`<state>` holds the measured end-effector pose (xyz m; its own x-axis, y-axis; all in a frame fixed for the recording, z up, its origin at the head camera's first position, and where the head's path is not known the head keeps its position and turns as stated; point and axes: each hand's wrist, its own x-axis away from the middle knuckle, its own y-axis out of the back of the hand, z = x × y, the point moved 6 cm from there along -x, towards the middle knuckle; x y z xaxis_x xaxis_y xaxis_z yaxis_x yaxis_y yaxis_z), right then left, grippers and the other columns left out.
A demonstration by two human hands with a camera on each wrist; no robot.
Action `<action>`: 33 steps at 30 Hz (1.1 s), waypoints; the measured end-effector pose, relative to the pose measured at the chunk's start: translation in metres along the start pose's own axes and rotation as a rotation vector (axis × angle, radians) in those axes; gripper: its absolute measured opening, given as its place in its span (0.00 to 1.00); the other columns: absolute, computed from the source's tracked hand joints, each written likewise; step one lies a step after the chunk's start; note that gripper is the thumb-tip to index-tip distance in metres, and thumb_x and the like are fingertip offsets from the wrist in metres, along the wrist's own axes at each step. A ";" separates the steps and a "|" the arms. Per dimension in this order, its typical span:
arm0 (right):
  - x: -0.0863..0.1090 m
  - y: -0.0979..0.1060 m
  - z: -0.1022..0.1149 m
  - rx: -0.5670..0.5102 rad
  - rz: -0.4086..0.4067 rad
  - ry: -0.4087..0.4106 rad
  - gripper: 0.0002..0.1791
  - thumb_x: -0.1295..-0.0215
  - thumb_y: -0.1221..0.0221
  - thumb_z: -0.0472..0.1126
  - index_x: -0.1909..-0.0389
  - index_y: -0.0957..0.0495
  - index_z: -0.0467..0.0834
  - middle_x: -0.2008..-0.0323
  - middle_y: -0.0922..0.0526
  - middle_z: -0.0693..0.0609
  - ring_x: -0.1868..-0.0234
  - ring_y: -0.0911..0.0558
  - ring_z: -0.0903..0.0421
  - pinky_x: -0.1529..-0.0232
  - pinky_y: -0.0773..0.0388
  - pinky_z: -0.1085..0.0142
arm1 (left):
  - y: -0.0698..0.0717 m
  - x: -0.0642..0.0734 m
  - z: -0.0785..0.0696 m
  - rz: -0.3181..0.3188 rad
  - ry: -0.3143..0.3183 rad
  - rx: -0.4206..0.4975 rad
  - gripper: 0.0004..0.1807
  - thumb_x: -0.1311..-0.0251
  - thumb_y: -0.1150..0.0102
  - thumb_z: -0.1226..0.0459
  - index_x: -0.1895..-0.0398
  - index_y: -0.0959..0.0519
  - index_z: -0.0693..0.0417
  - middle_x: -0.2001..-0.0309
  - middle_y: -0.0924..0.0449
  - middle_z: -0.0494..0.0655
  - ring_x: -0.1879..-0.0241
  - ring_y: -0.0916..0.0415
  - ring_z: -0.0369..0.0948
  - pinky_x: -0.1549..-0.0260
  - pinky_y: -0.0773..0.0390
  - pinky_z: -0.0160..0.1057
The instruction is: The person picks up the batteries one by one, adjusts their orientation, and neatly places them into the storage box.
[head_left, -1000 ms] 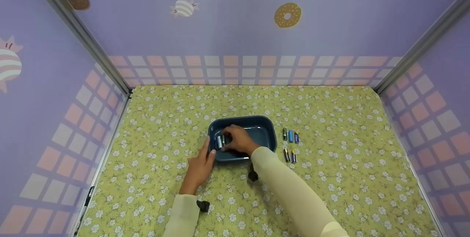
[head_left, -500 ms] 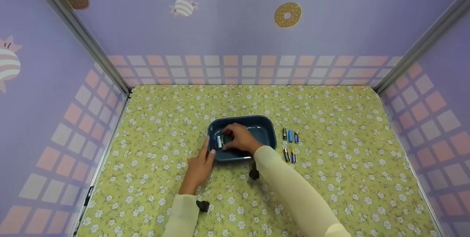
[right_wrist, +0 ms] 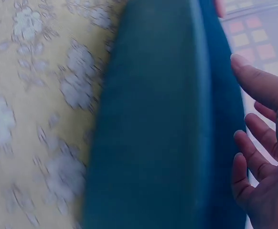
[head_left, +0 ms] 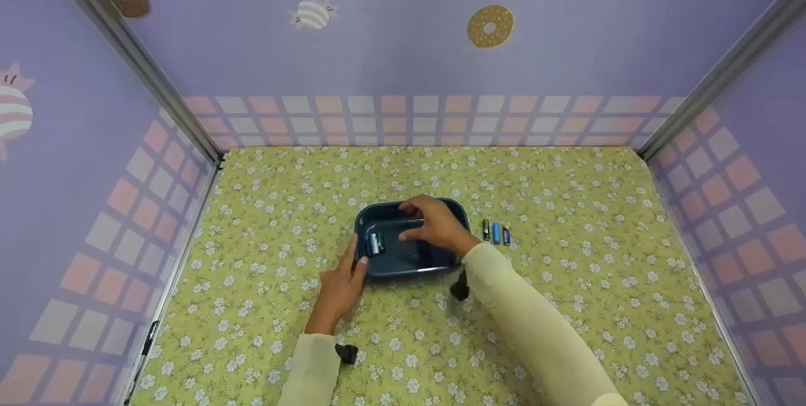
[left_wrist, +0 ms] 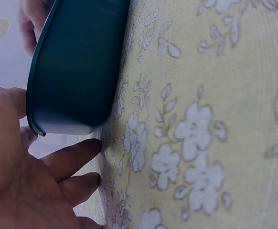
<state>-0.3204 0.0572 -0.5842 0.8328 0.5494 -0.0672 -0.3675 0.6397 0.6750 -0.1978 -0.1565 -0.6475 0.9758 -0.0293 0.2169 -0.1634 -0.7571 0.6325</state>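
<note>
My left hand (head_left: pixel 340 286) rests at the near left corner of a dark blue plastic tub (left_wrist: pixel 77 67), thumb and index finger touching its rim. Its other fingers spread down onto the cloth in the left wrist view. Inside the tub, at the left end, a few batteries (head_left: pixel 376 243) lie side by side. My right hand (head_left: pixel 437 223) hovers over the tub's right half, fingers loosely bent and apart, with nothing between them. In the right wrist view the right hand (right_wrist: pixel 268 138) shows palm and fingertips beside the tub's wall.
Right of the tub, a dark battery (head_left: pixel 485 230), a light blue battery (head_left: pixel 496 233) and a dark blue battery (head_left: pixel 506 235) stand in a row on the flowered cloth (head_left: pixel 585 305). My right sleeve (head_left: pixel 535 324) crosses the cloth in front of them. Purple walls (head_left: pixel 403 47) enclose the table.
My right hand has let go of the batteries at the tub's left end and moved right, lifting away with fingers parted. Its sleeve now covers two nearer batteries. The left hand stays put.
</note>
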 end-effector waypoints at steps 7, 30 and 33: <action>0.019 0.045 -0.004 -0.051 -0.089 -0.017 0.33 0.43 0.25 0.52 0.37 0.21 0.46 0.43 0.19 0.44 0.47 0.19 0.46 0.44 0.20 0.49 | -0.001 0.001 0.000 -0.006 -0.022 -0.002 0.36 0.23 0.68 0.35 0.18 0.65 0.20 0.19 0.48 0.46 0.23 0.43 0.62 0.28 0.72 0.74; 0.102 0.121 -0.051 0.032 -0.276 -0.081 0.28 0.38 0.27 0.48 0.38 0.22 0.53 0.44 0.18 0.50 0.48 0.19 0.50 0.59 0.23 0.56 | 0.000 0.001 0.001 -0.025 -0.009 -0.001 0.36 0.23 0.67 0.35 0.18 0.64 0.20 0.20 0.45 0.48 0.23 0.44 0.62 0.27 0.72 0.73; 0.110 0.116 -0.059 0.039 -0.269 -0.087 0.28 0.40 0.26 0.48 0.38 0.22 0.53 0.45 0.17 0.50 0.47 0.19 0.46 0.59 0.22 0.55 | 0.000 0.001 0.001 -0.023 -0.017 -0.003 0.36 0.23 0.67 0.36 0.18 0.65 0.20 0.20 0.45 0.47 0.22 0.45 0.61 0.27 0.73 0.73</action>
<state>-0.2954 0.2237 -0.5569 0.9312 0.3137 -0.1856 -0.1137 0.7339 0.6696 -0.1968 -0.1573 -0.6483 0.9816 -0.0234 0.1897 -0.1415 -0.7559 0.6392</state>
